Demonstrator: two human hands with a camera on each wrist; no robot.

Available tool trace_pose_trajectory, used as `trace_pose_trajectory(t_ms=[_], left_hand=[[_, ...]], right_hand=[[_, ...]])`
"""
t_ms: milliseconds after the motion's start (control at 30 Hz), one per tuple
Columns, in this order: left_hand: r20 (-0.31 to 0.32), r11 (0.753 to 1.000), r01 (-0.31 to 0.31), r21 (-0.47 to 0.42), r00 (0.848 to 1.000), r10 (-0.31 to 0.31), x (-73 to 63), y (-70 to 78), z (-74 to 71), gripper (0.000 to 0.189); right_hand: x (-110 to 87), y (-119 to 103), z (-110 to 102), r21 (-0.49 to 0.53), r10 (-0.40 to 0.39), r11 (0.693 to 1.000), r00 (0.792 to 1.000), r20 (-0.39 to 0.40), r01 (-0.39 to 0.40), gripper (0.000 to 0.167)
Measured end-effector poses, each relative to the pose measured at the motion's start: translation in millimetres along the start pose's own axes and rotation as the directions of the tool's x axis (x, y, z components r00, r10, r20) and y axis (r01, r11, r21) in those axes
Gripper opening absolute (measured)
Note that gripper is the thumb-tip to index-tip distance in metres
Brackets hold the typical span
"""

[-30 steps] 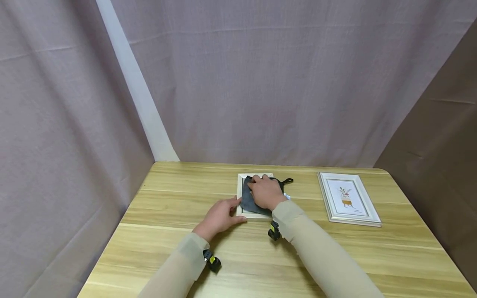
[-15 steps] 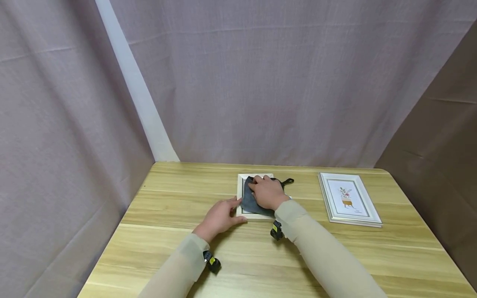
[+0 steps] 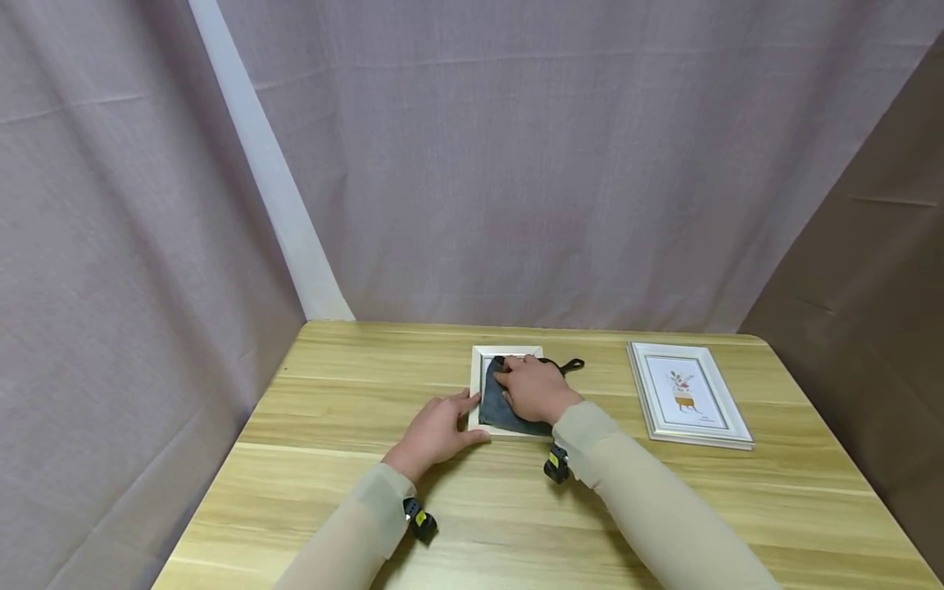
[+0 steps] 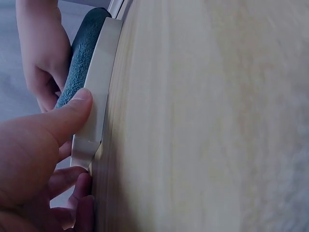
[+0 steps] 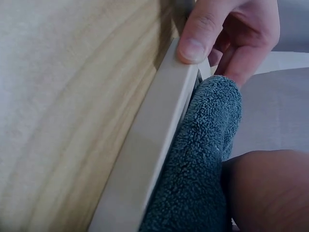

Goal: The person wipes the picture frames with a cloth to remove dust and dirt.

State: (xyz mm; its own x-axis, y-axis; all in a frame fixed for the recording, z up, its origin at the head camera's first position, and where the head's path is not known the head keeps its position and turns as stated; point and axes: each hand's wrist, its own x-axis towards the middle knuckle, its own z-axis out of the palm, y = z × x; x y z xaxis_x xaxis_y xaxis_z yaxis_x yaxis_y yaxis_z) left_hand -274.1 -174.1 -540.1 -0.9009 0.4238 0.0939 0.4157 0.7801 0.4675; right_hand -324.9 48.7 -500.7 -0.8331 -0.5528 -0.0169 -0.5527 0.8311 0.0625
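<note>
A dark blue-green terry towel (image 3: 503, 412) with a black loop lies across a white picture frame (image 3: 478, 369), hiding most of its picture. My right hand (image 3: 540, 390) holds the towel with curled fingers and presses it on the frame's face. At the near left corner, my left hand (image 3: 431, 430) grips the frame, thumb on the near edge and fingers on the left side. In the left wrist view, the thumb sits on the frame's side (image 4: 102, 63). The towel's fuzzy pile (image 5: 193, 159) fills the inside of the frame in the right wrist view.
A second white picture frame (image 3: 723, 352), showing a potted plant picture, lies face up to the right on the wooden table (image 3: 354, 369). Grey curtains (image 3: 516, 164) hang behind and beside the table. Each wrist wears a small black camera (image 3: 556, 465).
My right hand and the towel have slid slightly right and toward me over the frame. The left hand keeps its place on the corner.
</note>
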Motion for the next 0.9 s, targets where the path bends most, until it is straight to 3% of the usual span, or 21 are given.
trace_pose_trajectory(t_ms=[333, 533, 900], left_hand=[[-0.012, 1.0, 0.008, 0.011, 1.0, -0.008, -2.5, 0.0, -0.1, 0.079], [-0.016, 1.0, 0.002, 0.014, 1.0, -0.002, -3.9, 1.8, -0.7, 0.079], [-0.003, 1.0, 0.0, 0.012, 1.0, 0.0, -3.4, 3.7, -1.4, 0.069]], right_hand=[[-14.8, -6.3, -2.1, -0.003, -0.061, 0.998, 0.998, -0.028, 0.061, 0.04], [-21.8, -9.3, 0.2, 0.002, -0.065, 0.998, 0.998, -0.005, 0.065, 0.041], [-39.7, -18.4, -3.8, 0.026, -0.056, 0.998, 0.998, -0.03, 0.057, 0.038]])
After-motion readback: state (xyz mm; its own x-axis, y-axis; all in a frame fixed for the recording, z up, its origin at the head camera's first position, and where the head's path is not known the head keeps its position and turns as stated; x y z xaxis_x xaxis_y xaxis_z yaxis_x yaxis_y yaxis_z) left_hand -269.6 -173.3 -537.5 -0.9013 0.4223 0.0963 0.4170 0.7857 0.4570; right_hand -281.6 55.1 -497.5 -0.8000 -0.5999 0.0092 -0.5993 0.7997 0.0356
